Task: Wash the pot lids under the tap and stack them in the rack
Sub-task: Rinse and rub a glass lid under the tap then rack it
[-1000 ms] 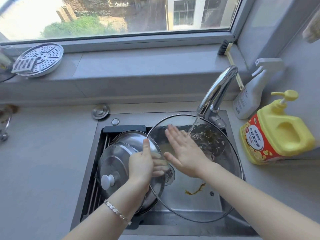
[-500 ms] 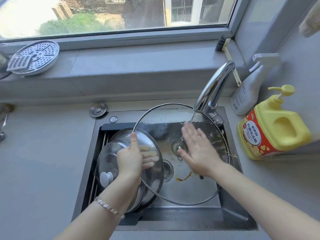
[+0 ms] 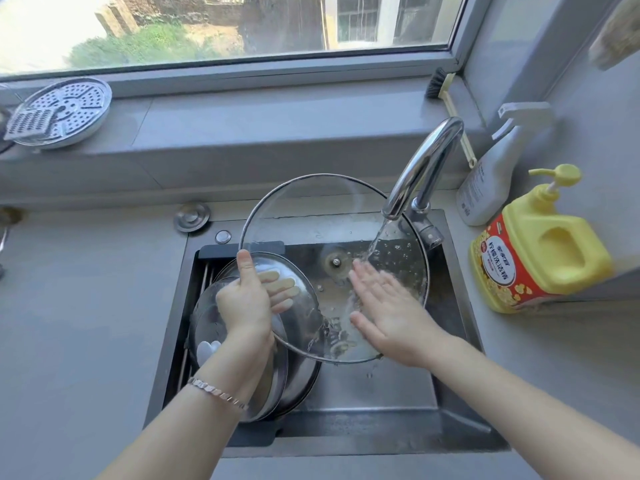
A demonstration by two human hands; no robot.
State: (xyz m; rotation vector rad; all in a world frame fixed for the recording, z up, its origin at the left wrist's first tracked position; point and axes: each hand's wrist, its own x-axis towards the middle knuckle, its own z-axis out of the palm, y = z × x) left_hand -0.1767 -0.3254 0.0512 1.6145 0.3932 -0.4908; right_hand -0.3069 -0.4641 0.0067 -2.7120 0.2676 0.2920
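A large round glass lid [image 3: 311,216] with a metal rim is held tilted over the sink under the tap [image 3: 420,168], and water runs onto its right side. My left hand [image 3: 247,299] grips the lid's left edge, thumb on top and fingers showing through the glass. My right hand [image 3: 384,306] lies flat on the glass with straight fingers, just below the stream. Two steel lids [image 3: 207,327] lean in the rack [image 3: 204,271] at the sink's left, one with a white knob [image 3: 207,350].
The sink [image 3: 381,393] is dark steel. A yellow dish soap jug [image 3: 540,244] and a white spray bottle [image 3: 491,174] stand on the counter to the right. A perforated steamer plate [image 3: 62,112] and a brush [image 3: 446,98] lie on the window sill.
The glass lid has been raised and tilted further back, so the stream now hits its right side. My right hand has slid down the glass. My left hand keeps its grip on the rim.
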